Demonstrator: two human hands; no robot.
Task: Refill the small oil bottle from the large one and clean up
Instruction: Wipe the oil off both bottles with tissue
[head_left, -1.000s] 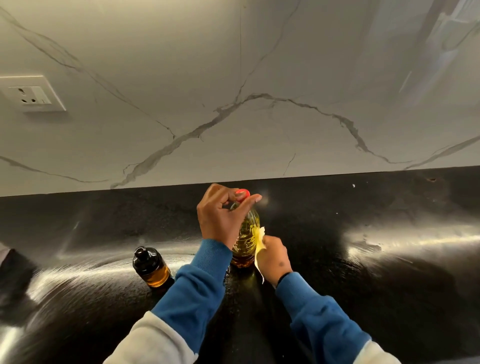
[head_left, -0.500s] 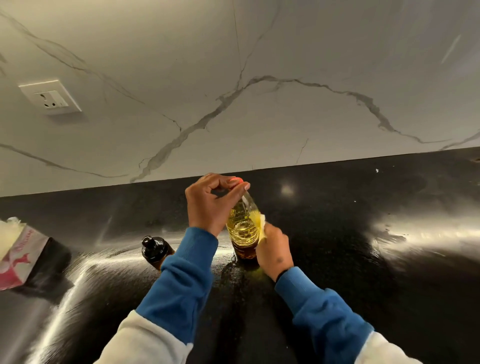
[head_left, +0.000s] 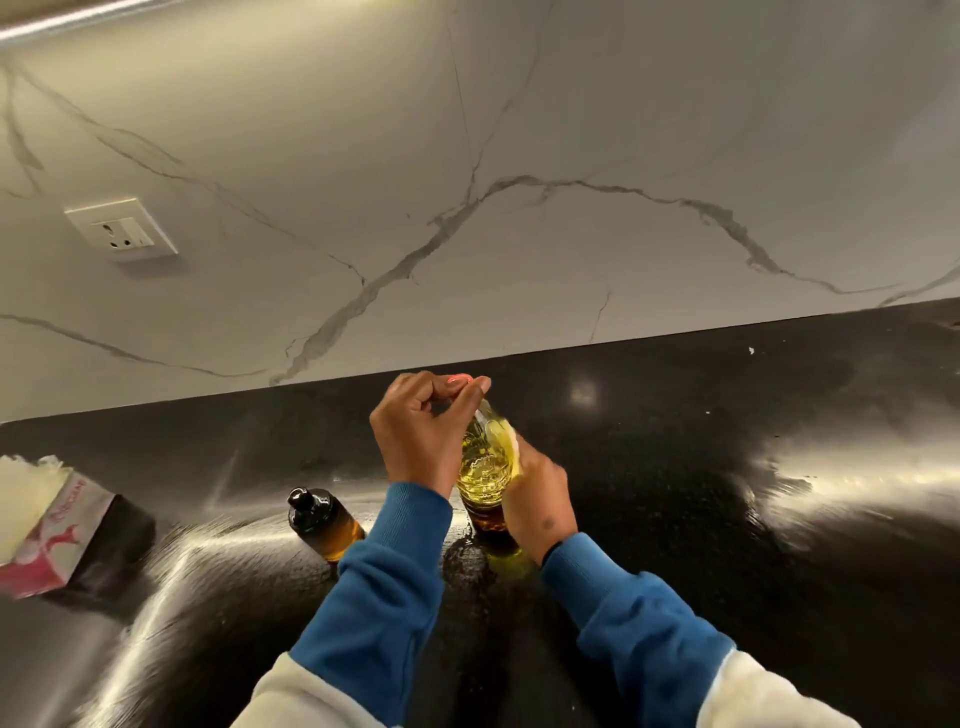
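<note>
The large clear oil bottle (head_left: 480, 475), holding yellow oil, stands upright on the black counter (head_left: 727, 545). My left hand (head_left: 421, 436) pinches its red cap (head_left: 460, 379) at the top. My right hand (head_left: 537, 501) presses a pale yellow tissue (head_left: 511, 441) against the bottle's right side. The small dark bottle (head_left: 324, 522), with a black stopper and amber oil inside, stands apart to the left of my left sleeve.
A tissue box (head_left: 52, 530) in white and pink sits at the left edge of the counter, tissues sticking out. A wall socket (head_left: 122, 228) is on the marble backsplash. A wet sheen shows on the counter at the large bottle's base.
My right hand with the tissue has slid up the large bottle's side. The view has shifted, bringing the tissue box into sight at left.
</note>
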